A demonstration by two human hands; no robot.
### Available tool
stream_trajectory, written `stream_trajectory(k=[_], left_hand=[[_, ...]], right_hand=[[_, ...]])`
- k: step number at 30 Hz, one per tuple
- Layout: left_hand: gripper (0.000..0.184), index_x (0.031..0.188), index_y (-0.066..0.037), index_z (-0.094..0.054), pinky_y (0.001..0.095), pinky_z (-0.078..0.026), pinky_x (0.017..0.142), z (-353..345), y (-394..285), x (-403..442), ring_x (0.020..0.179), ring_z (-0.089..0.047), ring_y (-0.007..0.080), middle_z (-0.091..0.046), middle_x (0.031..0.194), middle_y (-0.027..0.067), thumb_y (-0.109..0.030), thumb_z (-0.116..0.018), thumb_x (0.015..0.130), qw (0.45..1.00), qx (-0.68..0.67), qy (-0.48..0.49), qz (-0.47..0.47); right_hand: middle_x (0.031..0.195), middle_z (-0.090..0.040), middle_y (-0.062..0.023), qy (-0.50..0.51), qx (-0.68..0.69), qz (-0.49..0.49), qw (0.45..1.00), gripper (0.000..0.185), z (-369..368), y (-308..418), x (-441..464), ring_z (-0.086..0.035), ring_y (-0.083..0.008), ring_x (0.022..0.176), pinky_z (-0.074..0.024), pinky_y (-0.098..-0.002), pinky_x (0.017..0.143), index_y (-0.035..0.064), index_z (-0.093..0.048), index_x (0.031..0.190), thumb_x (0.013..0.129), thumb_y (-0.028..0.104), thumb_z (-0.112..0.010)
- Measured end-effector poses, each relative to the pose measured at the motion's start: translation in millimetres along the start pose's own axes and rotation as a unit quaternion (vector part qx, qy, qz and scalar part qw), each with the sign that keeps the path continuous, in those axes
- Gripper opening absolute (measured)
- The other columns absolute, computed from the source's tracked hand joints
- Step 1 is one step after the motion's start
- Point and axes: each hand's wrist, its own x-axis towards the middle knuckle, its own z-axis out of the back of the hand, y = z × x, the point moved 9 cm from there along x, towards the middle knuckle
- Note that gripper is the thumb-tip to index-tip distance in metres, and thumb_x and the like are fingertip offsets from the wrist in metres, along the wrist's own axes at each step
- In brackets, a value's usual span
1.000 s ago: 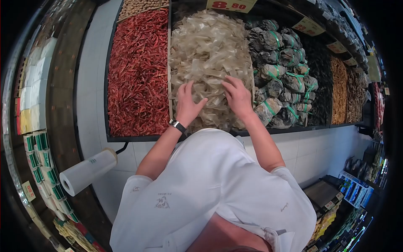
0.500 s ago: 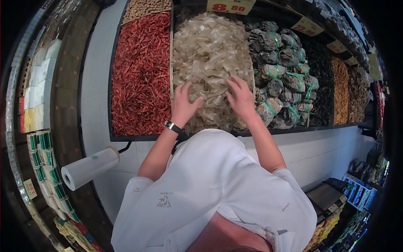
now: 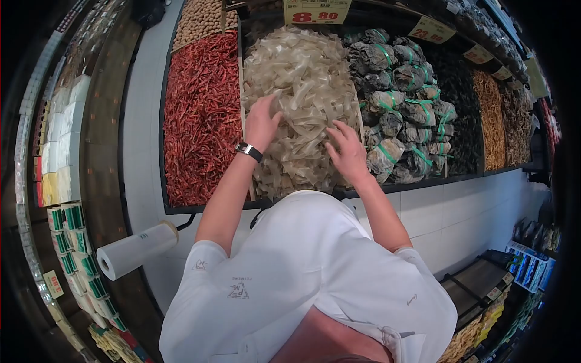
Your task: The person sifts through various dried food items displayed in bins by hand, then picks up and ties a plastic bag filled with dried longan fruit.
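Note:
Pale translucent dried strips [image 3: 302, 72] fill the middle bin. My left hand [image 3: 262, 124], below a wrist watch [image 3: 249, 151], is over the left side of the strips, fingers apart and holding nothing that I can see. Over the right side of the same heap is my right hand [image 3: 348, 151], its fingers spread and bent, with nothing visible in it. Whether the fingertips touch the strips is hard to tell.
Dried red chilies [image 3: 203, 121] lie in the bin on the left, with round nuts [image 3: 196, 24] behind. Dark bundles tied with green [image 3: 387, 103] are on the right. A plastic bag roll [image 3: 138, 249] sticks out at the lower left. Price sign [image 3: 317, 11] stands at the back.
My left hand has moved forward, further over the strips. My right hand has drawn slightly back towards me. The view has shifted a little.

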Motion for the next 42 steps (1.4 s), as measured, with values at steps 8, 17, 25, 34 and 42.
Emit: stream_trajectory(k=[8, 17, 25, 34, 42], left_hand=[[0.052, 0.134, -0.007, -0.059, 0.0436, -0.050, 0.100, 2, -1, 16, 0.117, -0.061, 0.0365, -0.064, 0.127, 0.0151, -0.010, -0.075, 0.085, 0.999, -0.032, 0.018, -0.009], [0.056, 0.140, -0.008, -0.054, 0.0450, -0.050, 0.101, 3, -4, 2, 0.124, -0.056, 0.0376, -0.057, 0.138, 0.0160, -0.016, -0.074, 0.089, 0.998, 0.009, 0.037, -0.049], [0.060, 0.144, -0.005, -0.049, 0.0441, -0.046, 0.107, 3, 7, -16, 0.129, -0.053, 0.0385, -0.054, 0.140, 0.0192, -0.016, -0.073, 0.089, 0.999, -0.023, 0.029, -0.016], [0.053, 0.137, -0.002, -0.054, 0.0438, -0.047, 0.105, 21, 30, -74, 0.125, -0.055, 0.0385, -0.056, 0.135, 0.0196, -0.013, -0.072, 0.088, 0.995, -0.093, 0.005, 0.030], [0.047, 0.133, -0.002, -0.058, 0.0399, -0.051, 0.098, 19, 44, -118, 0.117, -0.060, 0.0343, -0.058, 0.129, 0.0176, -0.008, -0.072, 0.089, 0.982, -0.152, 0.024, 0.109]], right_hand=[[0.137, -0.058, -0.0152, 0.002, 0.005, -0.003, 1.000, 0.040, -4, -6, 0, -0.058, -0.0366, 0.123, -0.0535, -0.0447, 0.097, 0.0071, -0.065, 0.123, 0.084, 0.010, -0.075], [0.138, -0.059, -0.0138, 0.037, 0.028, -0.020, 0.999, 0.042, -10, -6, 5, -0.057, -0.0351, 0.127, -0.0509, -0.0439, 0.103, 0.0063, -0.065, 0.126, 0.085, 0.009, -0.076], [0.140, -0.056, -0.0141, 0.055, 0.001, 0.003, 0.998, 0.043, -15, -1, 6, -0.055, -0.0350, 0.129, -0.0521, -0.0445, 0.101, 0.0062, -0.063, 0.127, 0.086, 0.010, -0.074], [0.140, -0.056, -0.0144, 0.052, -0.002, 0.008, 0.999, 0.044, -15, 3, 1, -0.055, -0.0357, 0.128, -0.0518, -0.0442, 0.101, 0.0066, -0.063, 0.127, 0.085, 0.009, -0.075], [0.140, -0.057, -0.0141, 0.056, -0.009, 0.009, 0.998, 0.044, -15, 15, -8, -0.057, -0.0361, 0.126, -0.0532, -0.0444, 0.098, 0.0070, -0.063, 0.127, 0.085, 0.010, -0.075]])
